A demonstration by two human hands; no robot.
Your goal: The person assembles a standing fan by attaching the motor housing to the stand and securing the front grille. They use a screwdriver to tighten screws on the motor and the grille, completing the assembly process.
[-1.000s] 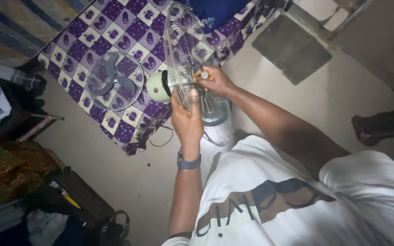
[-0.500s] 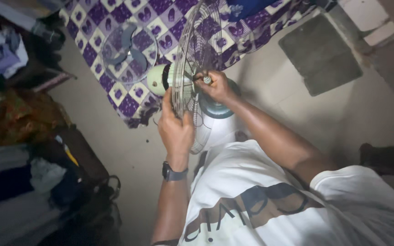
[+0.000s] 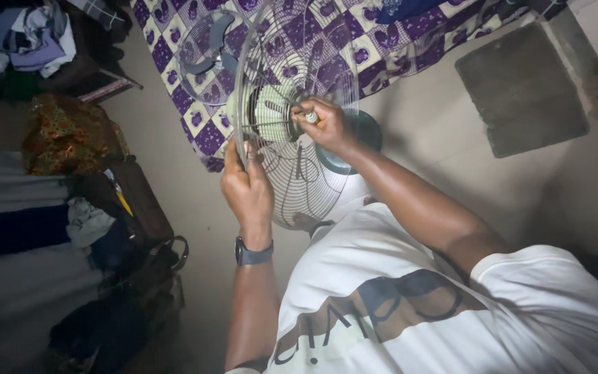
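Observation:
A round wire fan guard (image 3: 299, 173) stands in front of me on a pale green fan motor (image 3: 266, 112). My left hand (image 3: 247, 187) grips the guard's left rim; a dark watch is on that wrist. At the guard's centre my right hand (image 3: 327, 125) is closed around a small screwdriver handle (image 3: 310, 118), its tip toward the motor hub. The fan's round teal base (image 3: 365, 135) shows behind my right wrist. A second wire guard with grey fan blades (image 3: 205, 52) lies on the purple-and-white checked cloth (image 3: 410, 34).
A dark grey mat (image 3: 520, 90) lies on the pale floor at the right. Piles of clothes (image 3: 29, 34), a patterned orange bundle (image 3: 70, 135) and dark bags (image 3: 140, 277) crowd the left side. My white printed shirt (image 3: 410, 305) fills the lower right.
The view has shifted and the guard has turned to face me more flatly. Both hands keep their hold, the left now higher on the rim. The room looks darker.

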